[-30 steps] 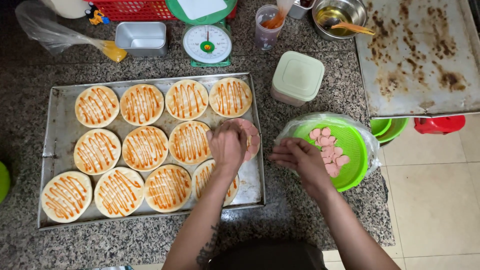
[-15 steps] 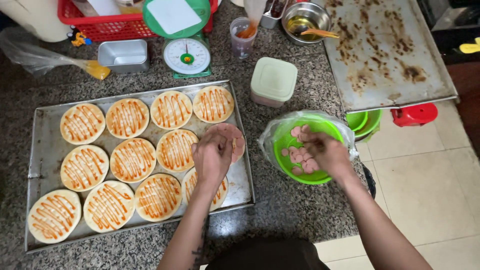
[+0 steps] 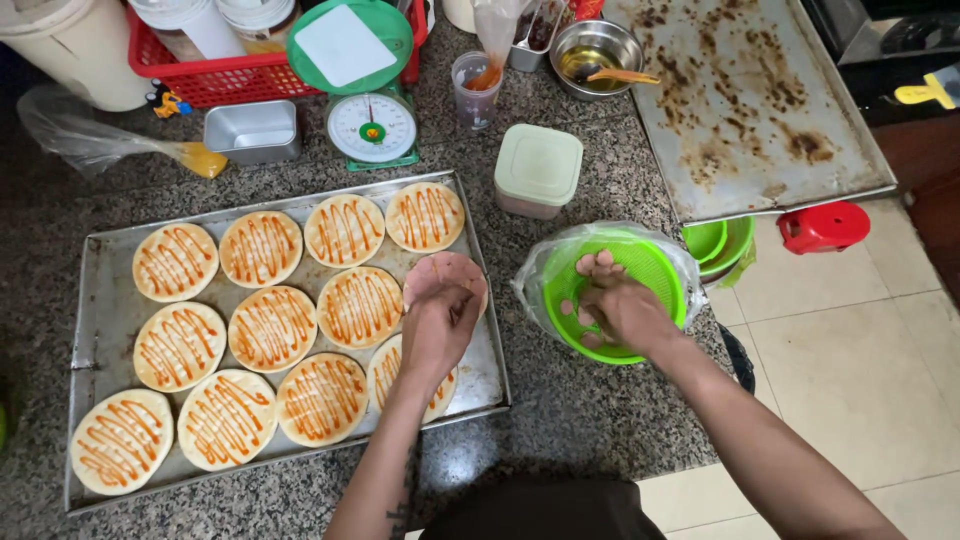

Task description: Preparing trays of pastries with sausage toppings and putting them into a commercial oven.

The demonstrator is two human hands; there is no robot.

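round base (image 3: 445,275) under left hand (image 3: 438,330); right hand (image 3: 622,312) in green bowl (image 3: 655,262).

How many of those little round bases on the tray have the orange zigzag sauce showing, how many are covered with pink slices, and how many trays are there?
Bases with orange zigzag sauce showing: 11
Base covered with pink slices: 1
Bases in total: 12
Metal trays: 2, the one holding the bases and a stained one
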